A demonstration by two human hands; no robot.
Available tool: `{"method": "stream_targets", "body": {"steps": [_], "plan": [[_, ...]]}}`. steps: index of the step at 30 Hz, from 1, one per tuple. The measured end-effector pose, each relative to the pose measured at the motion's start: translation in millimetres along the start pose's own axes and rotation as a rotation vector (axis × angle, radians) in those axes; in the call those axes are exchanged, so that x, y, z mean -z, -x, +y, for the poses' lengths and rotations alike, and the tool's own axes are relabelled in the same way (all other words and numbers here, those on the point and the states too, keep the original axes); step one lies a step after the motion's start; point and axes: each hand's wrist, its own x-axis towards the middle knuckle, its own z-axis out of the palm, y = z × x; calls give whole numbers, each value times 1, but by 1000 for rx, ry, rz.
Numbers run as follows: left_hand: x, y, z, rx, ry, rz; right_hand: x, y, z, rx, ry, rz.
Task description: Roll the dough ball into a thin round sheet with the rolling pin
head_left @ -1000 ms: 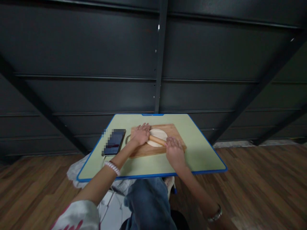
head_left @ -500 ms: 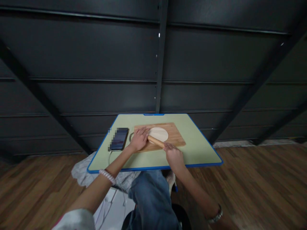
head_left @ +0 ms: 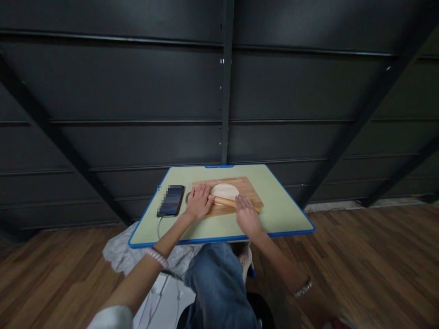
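My jeans (head_left: 217,283) show below my hands, with a bracelet (head_left: 157,257) on my left wrist and another (head_left: 303,287) on my right. Just past my knees, a blue-edged table (head_left: 284,217) sits beneath both hands. My right hand (head_left: 247,214) lies across the pin (head_left: 224,201) near one end, fingers extended and close together, the tip showing beyond it; my left hand (head_left: 200,202) rests flat over the other end, fingers nearly straight. Neither wraps it in a fist; I cannot tell where my thumbs sit. The dough (head_left: 224,189), a pale round, lies between my hands, partly behind the pin, on a wooden board (head_left: 251,191). Left of my left hand is a phone (head_left: 174,200), cable attached, its screen too small to read. Beyond my fingertips rises a dark wall (head_left: 137,91).
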Motion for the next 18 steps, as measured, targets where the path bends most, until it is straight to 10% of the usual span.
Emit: {"method": "stream_targets", "body": {"steps": [18], "plan": [[-7,-94,3,61,-47,-325,-6,-89,45,-85,40,-99]]}}
